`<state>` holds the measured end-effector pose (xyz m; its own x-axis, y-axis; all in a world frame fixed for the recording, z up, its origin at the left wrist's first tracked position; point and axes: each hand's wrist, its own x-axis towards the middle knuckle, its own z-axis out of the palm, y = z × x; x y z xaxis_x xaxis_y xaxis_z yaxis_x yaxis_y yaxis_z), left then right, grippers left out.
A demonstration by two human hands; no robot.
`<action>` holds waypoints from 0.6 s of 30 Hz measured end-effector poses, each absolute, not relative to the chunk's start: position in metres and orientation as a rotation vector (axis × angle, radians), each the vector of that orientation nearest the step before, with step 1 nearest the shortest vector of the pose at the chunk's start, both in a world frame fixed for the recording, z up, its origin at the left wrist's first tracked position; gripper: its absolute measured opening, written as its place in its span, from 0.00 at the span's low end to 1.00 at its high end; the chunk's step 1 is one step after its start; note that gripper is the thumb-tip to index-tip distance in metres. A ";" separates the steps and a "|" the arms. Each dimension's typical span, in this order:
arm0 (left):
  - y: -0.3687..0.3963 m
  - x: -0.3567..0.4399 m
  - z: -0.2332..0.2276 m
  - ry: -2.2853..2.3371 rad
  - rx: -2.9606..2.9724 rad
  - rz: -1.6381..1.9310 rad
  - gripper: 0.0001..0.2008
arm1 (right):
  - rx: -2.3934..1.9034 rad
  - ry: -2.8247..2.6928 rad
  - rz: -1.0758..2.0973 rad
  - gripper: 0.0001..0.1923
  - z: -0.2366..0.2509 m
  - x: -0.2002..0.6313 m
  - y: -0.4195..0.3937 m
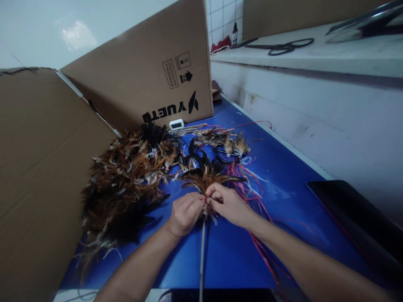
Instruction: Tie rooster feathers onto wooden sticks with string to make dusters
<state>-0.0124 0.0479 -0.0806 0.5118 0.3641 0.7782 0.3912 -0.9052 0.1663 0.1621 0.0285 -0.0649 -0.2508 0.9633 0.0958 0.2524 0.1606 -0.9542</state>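
My left hand and my right hand meet at the top of a thin pale stick that runs toward me. Both pinch the base of a small fan of brown and black feathers bound to the stick's end. A red string trails from under my right hand across the blue table. A big heap of brown and black feathers lies just left of my hands.
Two cardboard boxes wall off the left and back. More feather bundles and a small white device lie farther back. A black tray sits at right. Scissors rest on the raised white ledge.
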 end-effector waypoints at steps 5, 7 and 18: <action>0.049 -0.017 -0.080 -0.555 -2.673 -1.280 0.11 | -1.138 -1.584 1.012 0.07 -0.058 0.164 0.026; 0.048 -0.017 -0.079 -0.539 -2.670 -1.258 0.11 | -1.128 -1.621 0.994 0.07 -0.056 0.165 0.026; 0.046 -0.018 -0.074 -0.490 -2.687 -1.166 0.11 | -1.116 -1.634 1.221 0.04 -0.061 0.166 0.030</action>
